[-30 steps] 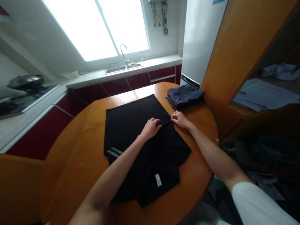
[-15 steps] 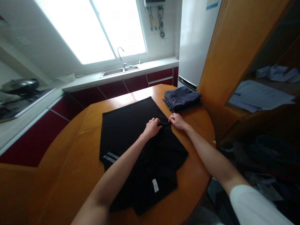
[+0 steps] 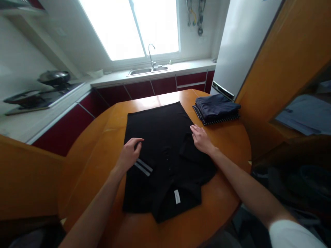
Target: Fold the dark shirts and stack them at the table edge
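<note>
A black polo shirt (image 3: pixel 157 131) lies spread on the wooden table, its collar and white label (image 3: pixel 177 196) towards me. Its sleeve with two pale stripes (image 3: pixel 143 167) is folded inward on the left. My left hand (image 3: pixel 130 153) hovers at the shirt's left edge just above that sleeve, fingers curved, thumb apart, nothing held. On the opposite side my right hand (image 3: pixel 202 138) rests with fingers stretched out at the shirt's right edge, beside the other sleeve, which is folded inward too.
A stack of folded dark clothes (image 3: pixel 217 106) sits at the table's far right. Beyond the round wooden table (image 3: pixel 90 151) are a sink (image 3: pixel 148 70), a counter and a stove with pans (image 3: pixel 55 78). A fridge (image 3: pixel 238 44) and wooden shelving stand to the right.
My left hand has moved from the shirt's right part to its left edge. The right sleeve now lies folded inward, and my right hand's fingers have straightened. The view has shifted left.
</note>
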### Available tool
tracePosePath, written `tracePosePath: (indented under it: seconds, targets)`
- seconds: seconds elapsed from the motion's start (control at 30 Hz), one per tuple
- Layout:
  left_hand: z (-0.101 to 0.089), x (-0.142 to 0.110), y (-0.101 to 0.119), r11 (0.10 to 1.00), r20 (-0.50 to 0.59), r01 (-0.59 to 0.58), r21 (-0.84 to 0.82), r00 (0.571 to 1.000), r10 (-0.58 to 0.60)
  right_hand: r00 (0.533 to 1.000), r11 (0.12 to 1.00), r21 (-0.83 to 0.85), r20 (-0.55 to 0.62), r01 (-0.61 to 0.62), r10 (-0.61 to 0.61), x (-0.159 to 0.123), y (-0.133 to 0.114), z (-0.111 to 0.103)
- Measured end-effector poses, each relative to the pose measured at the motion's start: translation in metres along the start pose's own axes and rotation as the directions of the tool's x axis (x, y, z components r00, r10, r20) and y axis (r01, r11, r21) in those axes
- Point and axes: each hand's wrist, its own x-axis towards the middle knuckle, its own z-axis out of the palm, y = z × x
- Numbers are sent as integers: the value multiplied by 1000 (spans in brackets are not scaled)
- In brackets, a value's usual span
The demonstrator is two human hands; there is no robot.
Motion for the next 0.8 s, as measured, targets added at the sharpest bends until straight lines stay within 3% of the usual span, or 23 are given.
tracePosePath:
  seconds: [0.13, 0.3, 0.4, 0.6, 0.8]
  targets:
    - [-13, -22, -45, 986, -111, 169, -9, 979, -168, 966, 972, -221, 226, -76, 127, -18, -18, 17]
    - [-30, -29, -80, 930, -242, 336, -149, 900, -364, 969, 963, -246, 189, -110, 159, -20, -15, 14]
    - [-33, -30, -88, 918, -263, 341, -204, 884, -387, 980, 961, -253, 132, -113, 150, -15, -10, 11]
    - [-24, -31, -87, 924, -230, 304, -232, 906, -355, 952, 942, -283, 190, -182, 241, -13, 1, 11]
    - [-32, -33, -93, 907, -295, 304, -292, 873, -388, 958, 933, -231, 11, -276, 286, -11, 27, -2]
